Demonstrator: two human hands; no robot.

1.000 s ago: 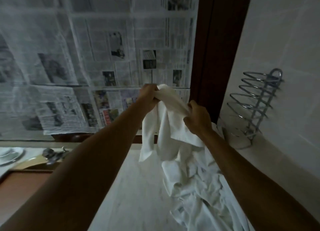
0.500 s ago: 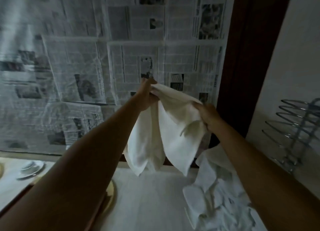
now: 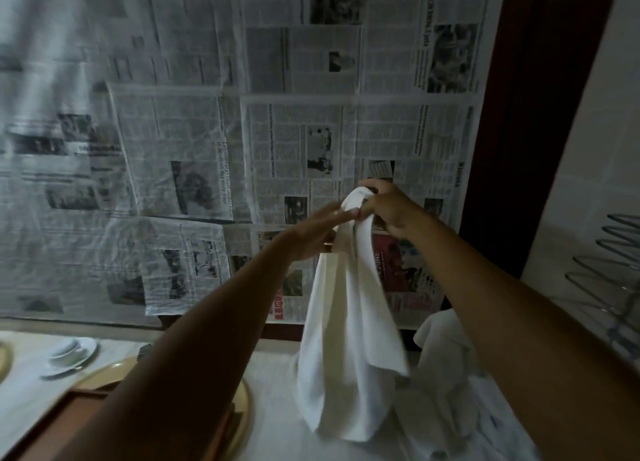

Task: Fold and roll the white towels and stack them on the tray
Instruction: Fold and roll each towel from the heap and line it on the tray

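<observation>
Head view: I read this as early in the task. Both hands are up together at the top of one white towel (image 3: 341, 339); right hand (image 3: 393, 209) grip is closed on the bunched top edge, left hand (image 3: 320, 232) pinches it just beside. Towel hangs below the grip, unfolded, tip near the counter (image 3: 273, 408). Loose pile of towels (image 3: 450, 374) waits below right. Tray (image 3: 242, 412) below left shows no rolls.

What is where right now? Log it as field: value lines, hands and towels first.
left hand: pinches the top of the held towel
right hand: grips the same top edge
held towel: hangs down, lower end near the counter
towel pile: heaped on the counter at right, unfolded
tray: lower left, no towels visible on it
cup and saucer: far left
wire rack: right wall
</observation>
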